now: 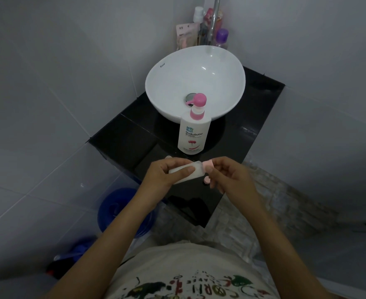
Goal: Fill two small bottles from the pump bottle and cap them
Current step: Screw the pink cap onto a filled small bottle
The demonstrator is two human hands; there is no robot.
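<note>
The white pump bottle point(192, 132) with a pink pump head stands upright on the black counter point(121, 134), just in front of the sink. My left hand point(167, 173) grips a small translucent bottle point(196, 172) holding white liquid, tilted on its side above the counter's front part. My right hand point(227, 173) pinches the pink cap point(208, 164) at that bottle's mouth. A second pink cap point(206, 180) lies on the counter just below my right fingers. Behind my left hand, a small pale object point(168, 157) shows at the knuckles; what it is I cannot tell.
A white bowl sink point(167, 83) fills the back of the counter, with a chrome tap point(214, 20) and several toiletry bottles point(222, 37) behind it. A blue bucket point(115, 210) stands on the floor at the lower left. Grey tiled walls close in on both sides.
</note>
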